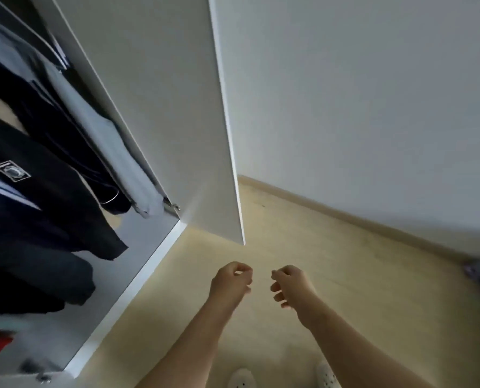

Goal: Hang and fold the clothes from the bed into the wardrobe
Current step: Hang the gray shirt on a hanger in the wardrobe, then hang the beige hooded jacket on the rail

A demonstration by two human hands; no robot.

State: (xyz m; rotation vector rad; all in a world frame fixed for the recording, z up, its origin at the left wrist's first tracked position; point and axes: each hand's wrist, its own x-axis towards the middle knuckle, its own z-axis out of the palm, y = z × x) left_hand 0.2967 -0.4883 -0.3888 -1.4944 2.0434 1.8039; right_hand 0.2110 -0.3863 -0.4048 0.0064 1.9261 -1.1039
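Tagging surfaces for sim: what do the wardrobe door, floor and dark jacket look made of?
Door: white coated board, probably laminate, matte; flat face, thin square edge.
Floor: pale yellow, smooth with a slight sheen; laminate or vinyl, cannot tell which.
Jacket: dark fabric, matte; hangs in soft folds, sewn patch.

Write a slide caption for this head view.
Empty left hand and right hand, loosely curled, over the pale yellow floor beside the open white wardrobe door; dark garments hang inside.
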